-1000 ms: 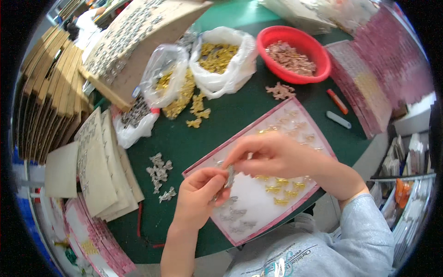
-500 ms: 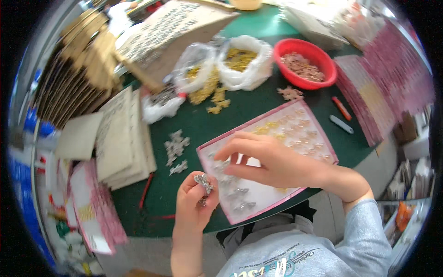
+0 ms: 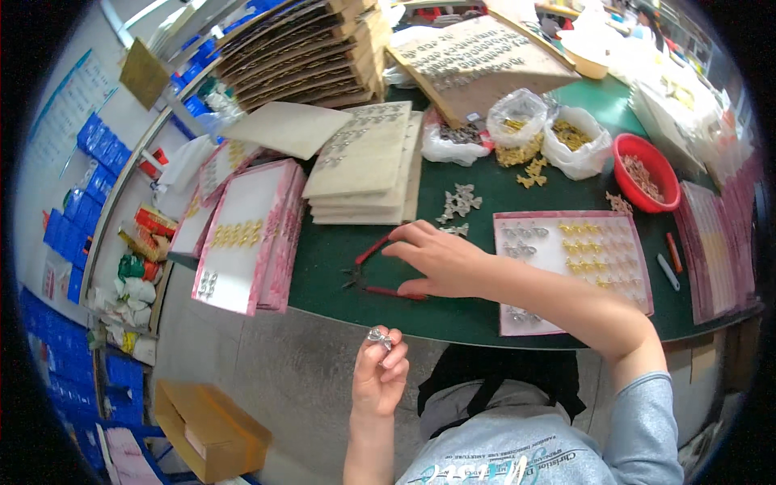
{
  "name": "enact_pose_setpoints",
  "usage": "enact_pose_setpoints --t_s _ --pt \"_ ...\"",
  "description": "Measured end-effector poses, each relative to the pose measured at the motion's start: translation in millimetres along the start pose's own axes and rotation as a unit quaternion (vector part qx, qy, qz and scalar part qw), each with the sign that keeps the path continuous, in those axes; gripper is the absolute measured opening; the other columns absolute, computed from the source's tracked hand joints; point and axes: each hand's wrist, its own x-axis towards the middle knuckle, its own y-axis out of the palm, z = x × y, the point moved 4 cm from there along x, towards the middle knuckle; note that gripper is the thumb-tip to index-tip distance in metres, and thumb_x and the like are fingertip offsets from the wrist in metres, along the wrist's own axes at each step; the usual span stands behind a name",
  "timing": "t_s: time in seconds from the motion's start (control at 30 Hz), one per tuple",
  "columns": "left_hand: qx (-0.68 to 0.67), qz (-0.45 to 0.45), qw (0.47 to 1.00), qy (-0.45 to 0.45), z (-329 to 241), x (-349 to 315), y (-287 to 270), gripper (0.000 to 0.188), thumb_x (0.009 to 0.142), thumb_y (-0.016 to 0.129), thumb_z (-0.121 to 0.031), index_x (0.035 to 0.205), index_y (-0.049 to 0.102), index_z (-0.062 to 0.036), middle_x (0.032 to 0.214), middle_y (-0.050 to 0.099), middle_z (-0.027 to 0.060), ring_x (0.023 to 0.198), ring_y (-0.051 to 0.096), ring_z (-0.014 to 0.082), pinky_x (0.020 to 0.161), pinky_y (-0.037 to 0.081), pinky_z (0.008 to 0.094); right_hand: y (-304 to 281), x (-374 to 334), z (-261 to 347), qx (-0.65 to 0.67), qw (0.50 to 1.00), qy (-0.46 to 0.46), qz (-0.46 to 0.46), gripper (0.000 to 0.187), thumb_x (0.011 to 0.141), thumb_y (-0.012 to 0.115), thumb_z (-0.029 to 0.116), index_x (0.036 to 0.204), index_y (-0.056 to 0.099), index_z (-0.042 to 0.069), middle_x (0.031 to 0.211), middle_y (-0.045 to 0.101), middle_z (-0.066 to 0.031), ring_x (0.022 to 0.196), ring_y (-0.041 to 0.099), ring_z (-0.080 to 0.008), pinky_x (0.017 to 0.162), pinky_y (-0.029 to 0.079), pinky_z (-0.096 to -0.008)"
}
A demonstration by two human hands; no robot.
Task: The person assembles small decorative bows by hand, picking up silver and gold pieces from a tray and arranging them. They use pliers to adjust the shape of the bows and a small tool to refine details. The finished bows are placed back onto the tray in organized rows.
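Between the fingertips of my left hand (image 3: 378, 373), just off the table's front edge, is a small silver bow-shaped metal piece (image 3: 380, 339). My right hand (image 3: 436, 263) is over the table with thumb and fingers spread. Its fingertips are at the two red handles of a pair of pliers (image 3: 369, 290) lying splayed on the green top; whether they touch is hard to tell. A white board with a pink border (image 3: 541, 326), partly behind my right forearm, carries rows of silver, gold and rose-coloured pieces. Loose silver pieces (image 3: 461, 202) lie beyond my right hand.
Stacked boards (image 3: 356, 174) and pink-edged boards (image 3: 242, 275) stand at left. Bags of gold pieces (image 3: 575, 139) and a red bowl (image 3: 647, 200) of rose pieces are farther back. A red pen (image 3: 674, 252) lies right. A cardboard box (image 3: 214, 428) sits on the floor.
My right hand has left the pink-bordered board and moved left to the pliers. The view has swung left. My left hand still holds the silver piece.
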Motion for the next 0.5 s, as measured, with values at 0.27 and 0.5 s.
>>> enact_pose_setpoints --t_s 0.27,0.5 --pt "0.119 -0.020 0.986 0.118 -22.4 3.4 6.6 0.018 0.078 0.049 0.001 0.093 0.054 -0.0073 0.085 0.052 0.0075 0.056 0.043 0.0075 0.044 0.034 0.0166 39.1 21.4 -5.9 -0.114 0.993 -0.017 0.022 0.075 0.062 0.065 0.051 0.119 0.044 0.007 0.111 0.045 -0.0197 0.107 0.041 -0.0332 0.094 0.032 -0.0409" --pt "0.177 -0.034 0.964 0.197 -29.8 25.8 16.0 0.018 0.077 0.046 0.002 0.092 0.050 -0.0069 0.087 0.055 0.0102 0.049 0.042 0.0068 0.039 0.032 0.0169 29.9 18.1 -4.2 -0.087 0.994 -0.022 0.055 0.053 0.068 0.063 0.032 0.109 0.049 0.001 0.088 0.047 -0.0153 0.086 0.047 -0.0309 0.086 0.038 -0.0385"
